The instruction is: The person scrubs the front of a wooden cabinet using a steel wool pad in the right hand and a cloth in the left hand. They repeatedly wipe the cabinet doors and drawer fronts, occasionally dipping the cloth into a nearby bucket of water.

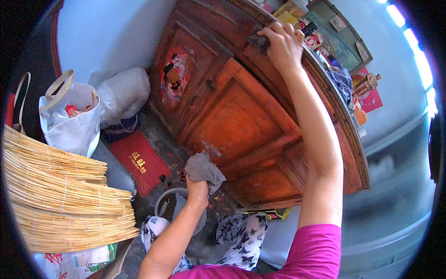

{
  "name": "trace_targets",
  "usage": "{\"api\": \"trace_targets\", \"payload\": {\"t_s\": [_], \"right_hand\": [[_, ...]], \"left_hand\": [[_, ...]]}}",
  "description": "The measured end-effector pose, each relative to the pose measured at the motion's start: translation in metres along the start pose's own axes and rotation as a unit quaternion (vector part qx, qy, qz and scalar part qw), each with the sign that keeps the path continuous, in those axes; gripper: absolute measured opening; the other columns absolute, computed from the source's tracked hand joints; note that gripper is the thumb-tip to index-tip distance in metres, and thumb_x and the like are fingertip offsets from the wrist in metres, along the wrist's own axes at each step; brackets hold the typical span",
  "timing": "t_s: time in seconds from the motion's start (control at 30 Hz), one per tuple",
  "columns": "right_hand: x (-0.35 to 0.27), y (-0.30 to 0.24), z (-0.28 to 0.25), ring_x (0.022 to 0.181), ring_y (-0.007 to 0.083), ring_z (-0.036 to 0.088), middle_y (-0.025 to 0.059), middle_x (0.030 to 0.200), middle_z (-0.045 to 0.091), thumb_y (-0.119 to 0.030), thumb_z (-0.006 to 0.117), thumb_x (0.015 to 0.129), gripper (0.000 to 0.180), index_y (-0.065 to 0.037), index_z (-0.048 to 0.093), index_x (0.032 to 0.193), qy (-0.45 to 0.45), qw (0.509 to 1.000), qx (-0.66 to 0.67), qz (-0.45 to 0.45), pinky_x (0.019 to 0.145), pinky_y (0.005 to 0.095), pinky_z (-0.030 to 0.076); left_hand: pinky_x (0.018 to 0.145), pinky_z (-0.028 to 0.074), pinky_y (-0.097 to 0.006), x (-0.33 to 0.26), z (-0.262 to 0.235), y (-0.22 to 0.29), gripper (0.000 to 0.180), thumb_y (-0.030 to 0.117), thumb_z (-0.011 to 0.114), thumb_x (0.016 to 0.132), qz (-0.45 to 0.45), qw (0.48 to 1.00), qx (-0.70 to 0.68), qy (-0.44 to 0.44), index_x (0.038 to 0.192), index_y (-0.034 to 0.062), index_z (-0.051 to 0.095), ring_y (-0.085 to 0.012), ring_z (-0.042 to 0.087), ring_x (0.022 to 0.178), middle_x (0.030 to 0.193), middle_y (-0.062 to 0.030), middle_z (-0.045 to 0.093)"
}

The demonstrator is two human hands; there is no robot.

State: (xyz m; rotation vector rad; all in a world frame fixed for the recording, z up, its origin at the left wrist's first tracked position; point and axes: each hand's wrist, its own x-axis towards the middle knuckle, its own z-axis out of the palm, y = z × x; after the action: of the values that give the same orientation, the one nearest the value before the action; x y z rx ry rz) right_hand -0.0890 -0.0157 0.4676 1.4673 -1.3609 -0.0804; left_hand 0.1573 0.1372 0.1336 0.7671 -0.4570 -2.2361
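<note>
My left hand (198, 189) grips a bunched grey cloth (204, 168), which hangs in front of the lower part of a reddish-brown wooden cabinet (237, 116). Higher up, my right hand (283, 44) is at the cabinet's top edge with its fingers curled. A dark lump (259, 41) shows by these fingertips; its kind cannot be made out. Torn remains of a coloured sticker (175, 76) mark the left door. Below my left forearm stands a clear round bucket (160, 201) holding dark water, partly hidden by the arm.
A picture frame (341, 32), a bluish cloth (341, 81) and bottles crowd the cabinet top. To the left are a rolled straw mat (69, 195), a white tote bag (76, 121) and a stuffed plastic bag (123, 95). A red cardboard piece (139, 160) lies on the floor.
</note>
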Motion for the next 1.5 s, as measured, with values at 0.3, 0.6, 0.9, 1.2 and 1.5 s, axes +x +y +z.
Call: {"api": "trace_targets", "payload": {"t_s": [0.3,0.6,0.9,1.2,1.5], "right_hand": [[-0.113,0.042,-0.086,0.112,0.0263,0.062,-0.0023,0.111,0.069,-0.001,0.078,0.063,0.056,-0.025,0.074,0.113,-0.069,0.995,-0.008,0.076,0.097,0.0452,0.038],[0.009,0.006,0.001,0.119,0.0256,0.062,-0.0020,0.117,0.069,-0.004,0.077,0.074,0.044,-0.029,0.077,0.111,0.007,1.000,0.004,-0.002,0.103,0.0455,0.039],[-0.136,0.051,-0.097,0.112,0.0240,0.062,-0.0028,0.107,0.067,0.001,0.076,0.064,0.052,-0.028,0.078,0.106,-0.071,0.995,-0.006,0.075,0.097,0.0423,0.038],[0.003,-0.006,0.008,0.120,0.0237,0.061,-0.0040,0.113,0.068,-0.008,0.077,0.077,0.043,-0.032,0.077,0.112,0.008,0.999,-0.018,-0.026,0.101,0.0455,0.041],[-0.122,0.048,-0.083,0.112,0.0218,0.061,-0.0054,0.111,0.066,-0.006,0.083,0.065,0.054,-0.031,0.077,0.112,-0.039,0.999,-0.018,0.026,0.096,0.0413,0.036]], "left_hand": [[0.094,0.054,-0.035,-0.017,0.020,0.004,0.033,0.034,0.061,0.110,-0.016,0.998,-0.059,0.022,0.133,0.0105,0.066,-0.0157,0.066,0.106,0.118,-0.0012,0.070],[0.092,0.054,-0.036,-0.004,0.010,-0.004,0.032,0.031,0.061,0.110,0.030,0.999,-0.026,0.019,0.134,0.0105,0.065,-0.0164,0.067,0.105,0.117,-0.0013,0.070],[0.099,0.054,-0.037,-0.021,0.017,0.009,0.038,0.035,0.060,0.110,0.000,0.999,-0.036,0.024,0.139,0.0105,0.064,-0.0182,0.067,0.114,0.127,-0.0041,0.070],[0.093,0.055,-0.037,-0.005,0.011,-0.002,0.035,0.036,0.061,0.110,-0.003,0.999,-0.041,-0.006,0.134,0.0115,0.066,-0.0176,0.068,0.107,0.119,-0.0022,0.070],[0.099,0.053,-0.036,-0.008,0.008,-0.002,0.038,0.037,0.060,0.110,-0.027,0.998,-0.054,0.019,0.137,0.0112,0.064,-0.0160,0.065,0.114,0.126,-0.0010,0.069]]}}
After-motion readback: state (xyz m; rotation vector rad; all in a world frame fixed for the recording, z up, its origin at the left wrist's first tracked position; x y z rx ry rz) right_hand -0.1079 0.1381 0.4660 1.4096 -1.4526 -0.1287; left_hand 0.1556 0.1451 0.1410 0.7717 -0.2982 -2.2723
